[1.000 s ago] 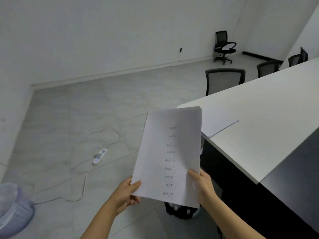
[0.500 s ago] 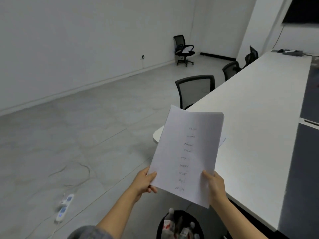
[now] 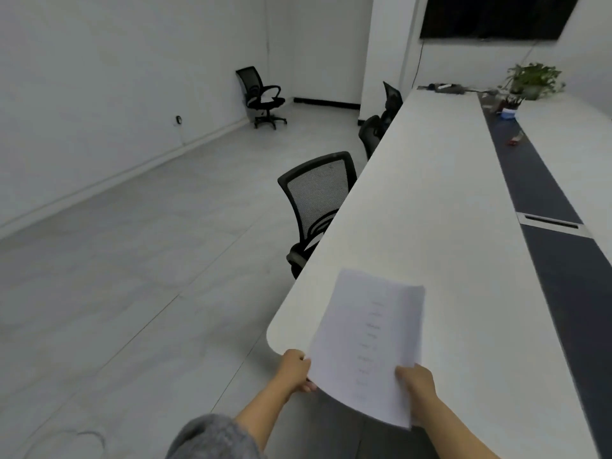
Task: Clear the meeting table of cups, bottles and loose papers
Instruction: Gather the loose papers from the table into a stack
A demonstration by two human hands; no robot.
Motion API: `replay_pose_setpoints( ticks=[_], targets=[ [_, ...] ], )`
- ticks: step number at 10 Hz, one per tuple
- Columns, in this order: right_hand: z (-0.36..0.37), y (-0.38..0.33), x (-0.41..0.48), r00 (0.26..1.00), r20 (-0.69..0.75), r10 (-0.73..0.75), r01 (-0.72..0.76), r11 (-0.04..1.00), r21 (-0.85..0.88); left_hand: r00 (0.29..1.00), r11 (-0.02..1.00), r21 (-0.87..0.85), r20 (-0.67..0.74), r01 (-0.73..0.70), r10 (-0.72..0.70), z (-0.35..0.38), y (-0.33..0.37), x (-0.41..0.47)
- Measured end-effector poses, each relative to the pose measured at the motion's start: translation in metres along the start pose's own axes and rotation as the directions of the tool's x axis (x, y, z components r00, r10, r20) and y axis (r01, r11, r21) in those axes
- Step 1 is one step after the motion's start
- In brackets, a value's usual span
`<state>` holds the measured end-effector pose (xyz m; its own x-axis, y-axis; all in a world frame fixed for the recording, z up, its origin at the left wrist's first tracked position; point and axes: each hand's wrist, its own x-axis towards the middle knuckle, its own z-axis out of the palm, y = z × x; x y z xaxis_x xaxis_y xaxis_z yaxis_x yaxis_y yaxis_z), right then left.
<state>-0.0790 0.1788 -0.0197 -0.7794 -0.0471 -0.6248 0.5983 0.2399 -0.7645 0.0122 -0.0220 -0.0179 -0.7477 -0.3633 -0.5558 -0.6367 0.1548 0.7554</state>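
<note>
I hold a stack of white papers (image 3: 367, 346) with faint handwriting over the near corner of the long white meeting table (image 3: 430, 200). My left hand (image 3: 294, 371) grips the stack's lower left edge. My right hand (image 3: 415, 382) grips its lower right edge, thumb on top. At the table's far end lie small items: a blue-and-white cup (image 3: 508, 109) with things in it, and a small red object (image 3: 513, 141) on the dark centre strip (image 3: 530, 190).
A black mesh chair (image 3: 318, 200) is tucked at the table's left side, with two more chairs (image 3: 381, 124) beyond it. Another chair (image 3: 261, 96) stands by the far wall. A potted plant (image 3: 533, 79) sits at the far end, under a dark screen (image 3: 493, 14).
My view has swung right and up along the table. The papers, still in both hands, now hang over the table corner. The bin with bottles has dropped out of view.
</note>
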Motion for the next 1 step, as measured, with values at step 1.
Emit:
replay_pose_setpoints(
  ticks=[1],
  targets=[
    [0.0077, -0.0081, 0.002, 1.0, -0.025, -0.008, 0.006, 0.998, -0.057, 0.998, 0.999, 0.032, -0.059, 0.008, -0.006, -0.0108, -0.0112, 0.0201]
  ],
)
